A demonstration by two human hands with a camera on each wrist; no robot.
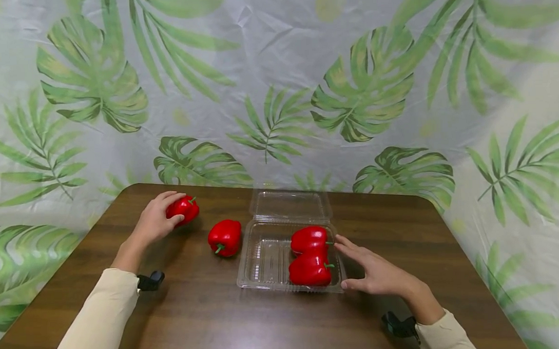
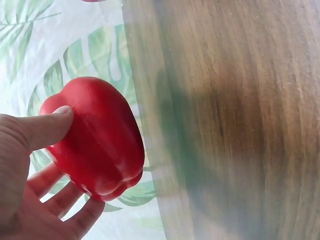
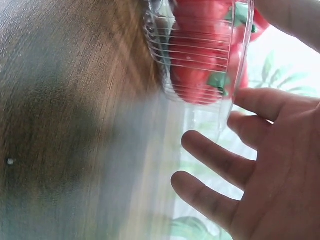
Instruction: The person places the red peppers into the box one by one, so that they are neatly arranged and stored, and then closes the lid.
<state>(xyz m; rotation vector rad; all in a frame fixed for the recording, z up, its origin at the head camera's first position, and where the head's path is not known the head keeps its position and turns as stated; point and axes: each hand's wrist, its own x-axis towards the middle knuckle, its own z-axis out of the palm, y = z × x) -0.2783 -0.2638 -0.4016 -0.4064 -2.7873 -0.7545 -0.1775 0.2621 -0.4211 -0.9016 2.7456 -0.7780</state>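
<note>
My left hand (image 1: 157, 220) grips a red bell pepper (image 2: 100, 135) at the table's far left, thumb on one side and fingers beneath in the left wrist view. Another red bell pepper (image 1: 224, 238) lies between that hand and a clear plastic clamshell box (image 1: 264, 262). Inside the box's right half sit two more peppers, a rear one (image 1: 308, 239) and a front one (image 1: 310, 268), green stems pointing right. Spread along the box's right side is my right hand (image 1: 380, 271), its fingers extended and fingertips right at the rim, holding nothing.
The box's hinged lid (image 1: 290, 204) lies folded back toward the table's far edge. Beneath everything is a dark wooden table (image 1: 210, 315) with rounded far corners. A leaf-patterned cloth (image 1: 276, 92) hangs behind it.
</note>
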